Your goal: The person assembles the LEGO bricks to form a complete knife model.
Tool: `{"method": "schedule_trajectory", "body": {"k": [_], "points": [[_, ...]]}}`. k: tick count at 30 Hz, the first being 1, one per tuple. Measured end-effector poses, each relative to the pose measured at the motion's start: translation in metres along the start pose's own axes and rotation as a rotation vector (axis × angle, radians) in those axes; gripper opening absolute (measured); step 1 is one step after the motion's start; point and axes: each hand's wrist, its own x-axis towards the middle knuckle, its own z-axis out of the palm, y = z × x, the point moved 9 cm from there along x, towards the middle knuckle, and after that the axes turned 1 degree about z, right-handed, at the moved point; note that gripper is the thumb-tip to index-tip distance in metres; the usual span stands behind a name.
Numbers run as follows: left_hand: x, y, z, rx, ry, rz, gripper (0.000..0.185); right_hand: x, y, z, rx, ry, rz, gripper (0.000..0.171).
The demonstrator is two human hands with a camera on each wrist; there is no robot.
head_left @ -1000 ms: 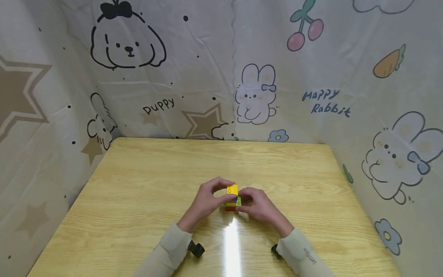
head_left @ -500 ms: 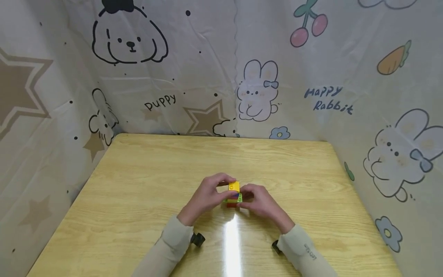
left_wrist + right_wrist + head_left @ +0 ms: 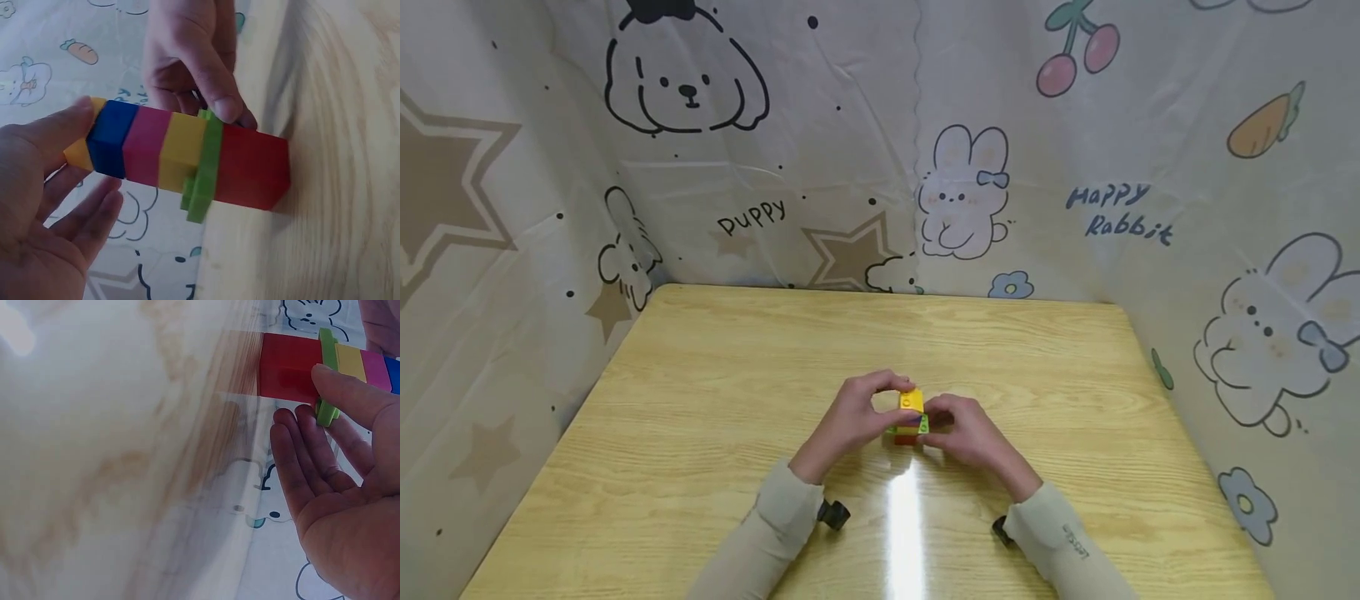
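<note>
A tower of toy building blocks [image 3: 181, 150] stands on the table between the two hands. From the bottom, its blocks are red [image 3: 250, 165], a thin green plate [image 3: 209, 165] that juts out at the sides, yellow, pink, blue [image 3: 112, 137] and a yellow top block [image 3: 912, 401]. Up at the top, the left hand [image 3: 853, 418] pinches the yellow block between thumb and fingers. Lower down, the right hand [image 3: 966, 429] grips the tower's side near the green plate, its thumb [image 3: 350, 390] across the red block's upper edge. The right fingertips are partly hidden behind the tower in the left wrist view.
The wooden table [image 3: 760, 350] spreads around the hands, with a bright light reflection in front of the tower. Printed cloth [image 3: 850, 125] with puppies and rabbits hangs behind and at both sides. A black wrist camera [image 3: 833, 515] sits at the left cuff.
The head view has shifted, so the wall and table appear slightly higher and further right. Both hands stay on the tower with nearly the same hold.
</note>
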Motion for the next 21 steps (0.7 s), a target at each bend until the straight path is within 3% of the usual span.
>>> {"method": "schedule_trajectory", "body": {"k": [7,13,21], "points": [[0.001,-0.005,0.003,-0.096,-0.019,-0.017,0.025,0.001,0.001,0.000,-0.003,-0.008,-0.004,0.028],[0.001,-0.007,0.006,-0.110,-0.025,0.001,0.025,0.000,0.000,-0.002,-0.009,0.002,-0.014,0.028],[0.000,-0.012,0.006,-0.112,-0.019,-0.039,0.027,0.001,-0.001,0.000,-0.003,-0.007,-0.015,0.027]]}}
